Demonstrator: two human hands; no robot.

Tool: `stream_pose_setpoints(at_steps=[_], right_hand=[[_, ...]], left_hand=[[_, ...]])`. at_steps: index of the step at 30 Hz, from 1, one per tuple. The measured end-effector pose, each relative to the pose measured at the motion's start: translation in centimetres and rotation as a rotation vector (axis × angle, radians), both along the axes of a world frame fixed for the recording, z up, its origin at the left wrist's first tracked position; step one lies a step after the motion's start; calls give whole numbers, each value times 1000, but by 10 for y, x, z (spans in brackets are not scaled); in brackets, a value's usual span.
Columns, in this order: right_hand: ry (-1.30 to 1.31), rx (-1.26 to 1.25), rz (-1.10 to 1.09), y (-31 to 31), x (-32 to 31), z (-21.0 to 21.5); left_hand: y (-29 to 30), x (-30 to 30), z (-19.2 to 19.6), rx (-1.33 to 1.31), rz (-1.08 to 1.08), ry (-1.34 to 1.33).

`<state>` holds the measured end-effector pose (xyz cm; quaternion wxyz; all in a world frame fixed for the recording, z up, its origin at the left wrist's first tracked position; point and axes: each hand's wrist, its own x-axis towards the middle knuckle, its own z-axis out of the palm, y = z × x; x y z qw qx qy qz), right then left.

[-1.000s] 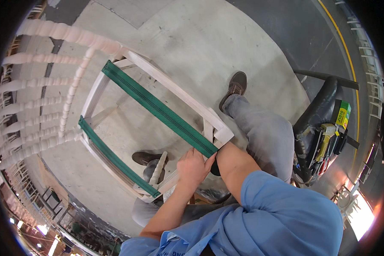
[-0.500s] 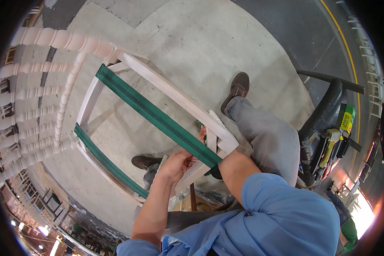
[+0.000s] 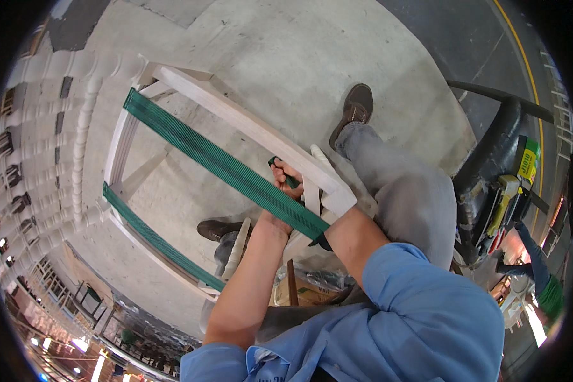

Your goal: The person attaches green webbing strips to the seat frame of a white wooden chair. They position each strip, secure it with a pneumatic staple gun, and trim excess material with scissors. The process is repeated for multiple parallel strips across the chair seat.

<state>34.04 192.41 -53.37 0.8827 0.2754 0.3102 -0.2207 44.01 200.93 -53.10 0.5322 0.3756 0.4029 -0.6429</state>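
Observation:
A pale wooden chair frame (image 3: 254, 137) lies tipped over in front of me. Green webbing, the upper strap (image 3: 210, 156), stretches across it, and a second green strap (image 3: 153, 232) runs along the lower left rail. My left hand (image 3: 277, 221) reaches in under the upper strap, which hides its fingers. Beyond that strap, inside the frame, fingers curl around a loose green webbing end (image 3: 291, 181). They appear to be my right hand (image 3: 281, 177), whose forearm passes beneath the near corner of the frame.
Turned spindles (image 3: 79, 146) extend from the frame at left. A black padded stool (image 3: 490, 165) at right bears a yellow-handled tool (image 3: 503, 197) and a green-yellow box (image 3: 528, 159). A cardboard box (image 3: 309, 293) sits below my hands. Another person (image 3: 541, 267) is at far right.
My left hand has slid forward from beside the near rail to beneath the upper strap. The hand with the loose webbing has moved farther out and left. The frame has shifted slightly left.

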Motion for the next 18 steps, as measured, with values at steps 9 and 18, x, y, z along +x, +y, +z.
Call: stream_pose_setpoints(at_steps=[9, 18], right_hand=[[319, -206, 442, 62, -55, 0], [1097, -1468, 666, 3, -231, 289]], left_hand=[[-30, -4, 9, -225, -348, -160], [-107, -6, 55, -326, -459, -479]])
